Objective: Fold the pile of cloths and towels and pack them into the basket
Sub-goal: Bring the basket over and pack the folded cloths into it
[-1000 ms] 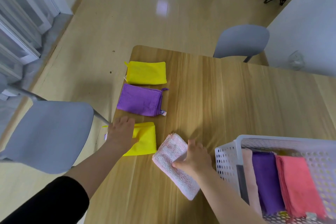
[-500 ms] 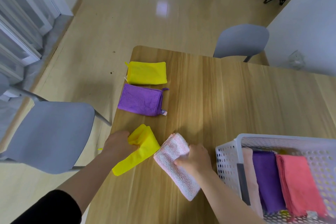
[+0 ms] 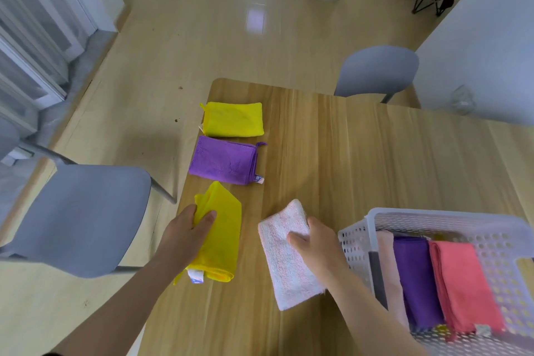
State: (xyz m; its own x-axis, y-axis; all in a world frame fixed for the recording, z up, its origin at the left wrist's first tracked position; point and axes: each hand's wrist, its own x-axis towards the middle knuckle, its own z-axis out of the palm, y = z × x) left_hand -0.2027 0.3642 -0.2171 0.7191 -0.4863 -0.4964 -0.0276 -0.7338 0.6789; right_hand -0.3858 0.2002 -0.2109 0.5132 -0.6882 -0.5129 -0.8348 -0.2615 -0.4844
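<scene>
Spreading across most of the view, the wooden desk [image 3: 361, 159] carries everything. A white perforated basket [image 3: 448, 214] is set at its near right corner. Three folded pieces are stood on edge inside it: a coral cloth [image 3: 459, 283], a packed purple cloth [image 3: 416, 277] and a pale pink cloth [image 3: 388, 269].

Just left of the basket, a pink-and-white terry towel [image 3: 289, 269] lies folded in a long strip. The grip of the right hand [image 3: 315, 243] is closed on it, thumb laid across the top and fingers curled at the basket-side edge.

Near the desk's left edge, the near yellow cloth [image 3: 225, 234] is rumpled, and its upper fold is pinched between thumb and fingers of the left hand [image 3: 185, 237]. Beyond it, a folded purple cloth [image 3: 222, 160] and a far yellow cloth [image 3: 233, 119] lie flat in a row, apart.

All are judged light, soft and limp, so folds would be lost if one corner were taken. The towel is best taken across its middle with all layers pinched together, the yellow cloth by its folded edge.
</scene>
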